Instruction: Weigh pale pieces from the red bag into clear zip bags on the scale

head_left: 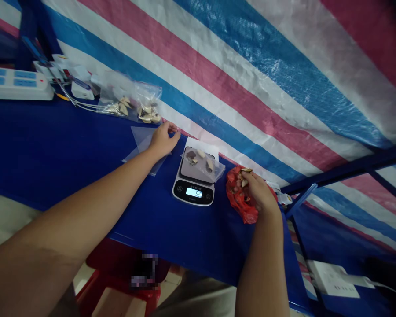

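My left hand (163,138) rests on a stack of clear plastic bags (141,138) lying on the blue table (69,145), its fingers curled at the bags' far edge. My right hand (259,191) reaches into an open red plastic bag (239,198) and pinches small pale pieces (244,176) between its fingers. Between the hands stands a small digital kitchen scale (194,181) with a lit display; a clear bag with a few pale and dark pieces (203,160) lies on its platform.
Filled clear bags (132,99) lie at the back left beside white plugs and cables (75,83) and a white power strip (18,83). A striped tarp (267,66) forms the wall behind. Another power strip (333,277) lies low right. A red stool (119,286) stands below the table.
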Action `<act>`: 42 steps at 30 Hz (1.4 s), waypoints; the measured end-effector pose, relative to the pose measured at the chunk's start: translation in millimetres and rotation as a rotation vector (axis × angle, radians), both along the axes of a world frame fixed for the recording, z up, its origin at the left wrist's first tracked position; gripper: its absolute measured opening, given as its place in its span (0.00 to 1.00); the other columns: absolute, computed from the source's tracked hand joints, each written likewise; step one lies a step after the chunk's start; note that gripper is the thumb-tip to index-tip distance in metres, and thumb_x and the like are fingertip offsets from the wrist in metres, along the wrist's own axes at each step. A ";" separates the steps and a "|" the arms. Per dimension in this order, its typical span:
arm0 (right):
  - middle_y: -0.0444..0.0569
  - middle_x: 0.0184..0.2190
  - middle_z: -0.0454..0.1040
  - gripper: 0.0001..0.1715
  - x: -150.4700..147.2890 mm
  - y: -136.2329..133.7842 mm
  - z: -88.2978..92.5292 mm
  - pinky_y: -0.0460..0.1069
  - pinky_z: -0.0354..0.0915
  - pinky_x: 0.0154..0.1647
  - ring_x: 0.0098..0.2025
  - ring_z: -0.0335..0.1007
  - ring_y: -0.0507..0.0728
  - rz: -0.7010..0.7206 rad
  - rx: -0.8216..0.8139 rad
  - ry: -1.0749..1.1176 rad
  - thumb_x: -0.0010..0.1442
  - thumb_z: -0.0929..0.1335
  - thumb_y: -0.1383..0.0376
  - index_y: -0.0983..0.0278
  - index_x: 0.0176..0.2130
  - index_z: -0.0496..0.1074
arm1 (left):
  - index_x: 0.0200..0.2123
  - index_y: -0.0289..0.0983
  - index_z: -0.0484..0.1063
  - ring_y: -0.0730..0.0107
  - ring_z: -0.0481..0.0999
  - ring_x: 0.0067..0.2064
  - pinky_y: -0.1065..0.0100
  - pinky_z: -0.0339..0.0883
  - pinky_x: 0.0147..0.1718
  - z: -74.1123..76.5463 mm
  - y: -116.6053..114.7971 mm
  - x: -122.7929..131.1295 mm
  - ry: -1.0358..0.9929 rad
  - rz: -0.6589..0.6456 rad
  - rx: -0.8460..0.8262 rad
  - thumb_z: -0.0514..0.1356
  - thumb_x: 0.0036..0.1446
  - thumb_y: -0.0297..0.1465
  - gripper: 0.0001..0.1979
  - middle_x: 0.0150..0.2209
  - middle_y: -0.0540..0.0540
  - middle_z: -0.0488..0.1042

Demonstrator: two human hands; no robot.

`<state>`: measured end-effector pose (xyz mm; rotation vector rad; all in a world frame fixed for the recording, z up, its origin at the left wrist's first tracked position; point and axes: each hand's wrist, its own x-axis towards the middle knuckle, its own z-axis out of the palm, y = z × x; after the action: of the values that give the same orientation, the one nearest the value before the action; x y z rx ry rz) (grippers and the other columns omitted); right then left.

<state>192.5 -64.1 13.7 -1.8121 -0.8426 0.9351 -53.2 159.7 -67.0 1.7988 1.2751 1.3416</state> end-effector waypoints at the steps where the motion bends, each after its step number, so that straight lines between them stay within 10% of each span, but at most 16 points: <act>1: 0.43 0.19 0.67 0.10 0.4 -0.1 -0.3 0.48 0.58 0.19 0.20 0.64 0.54 0.026 0.004 0.037 0.57 0.67 0.56 0.58 0.29 0.65 | 0.37 0.41 0.67 0.64 0.77 0.45 0.63 0.71 0.48 0.2 0.0 0.1 0.000 0.001 -0.003 0.61 0.56 0.30 0.06 0.41 0.46 0.78; 6: 0.41 0.19 0.61 0.10 -2.5 -3.2 2.9 0.47 0.52 0.19 0.19 0.54 0.51 0.115 -0.010 0.143 0.50 0.66 0.56 0.58 0.28 0.61 | 0.37 0.41 0.67 0.62 0.77 0.45 0.63 0.71 0.46 0.3 0.1 0.1 0.004 0.005 -0.005 0.61 0.56 0.31 0.06 0.42 0.45 0.79; 18: 0.49 0.31 0.79 0.27 2.6 -9.3 0.4 0.44 0.59 0.22 0.23 0.66 0.49 0.329 -0.049 -0.019 0.53 0.75 0.43 0.64 0.35 0.76 | 0.35 0.42 0.69 0.62 0.77 0.44 0.61 0.71 0.49 -0.7 1.0 0.0 0.012 0.004 0.009 0.61 0.55 0.31 0.04 0.40 0.46 0.79; 30: 0.37 0.17 0.62 0.23 -22.5 7.8 -12.3 0.45 0.48 0.17 0.18 0.54 0.48 0.129 -0.008 -0.126 0.50 0.76 0.45 0.62 0.29 0.73 | 0.35 0.42 0.69 0.62 0.77 0.44 0.61 0.71 0.48 -3.9 4.2 0.2 0.004 -0.008 0.019 0.60 0.56 0.31 0.03 0.40 0.46 0.79; 36: 0.43 0.25 0.74 0.23 -25.7 13.8 -13.1 0.45 0.50 0.18 0.20 0.57 0.49 0.059 0.140 -0.097 0.51 0.73 0.48 0.62 0.38 0.78 | 0.34 0.43 0.69 0.62 0.77 0.44 0.61 0.71 0.48 -2.8 2.6 -0.5 0.004 -0.004 0.024 0.61 0.55 0.31 0.03 0.40 0.47 0.79; 42: 0.46 0.23 0.73 0.15 14.7 -3.6 -10.9 0.48 0.56 0.24 0.23 0.64 0.53 0.023 0.002 -0.596 0.55 0.68 0.53 0.62 0.28 0.73 | 0.34 0.42 0.69 0.63 0.77 0.44 0.63 0.71 0.48 -1.7 2.3 -0.1 -0.005 -0.005 0.012 0.61 0.56 0.32 0.03 0.40 0.47 0.79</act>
<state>207.2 -67.7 2.7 -2.1151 -1.2226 0.3962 -53.3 161.9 -68.7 1.8041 1.2623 1.3530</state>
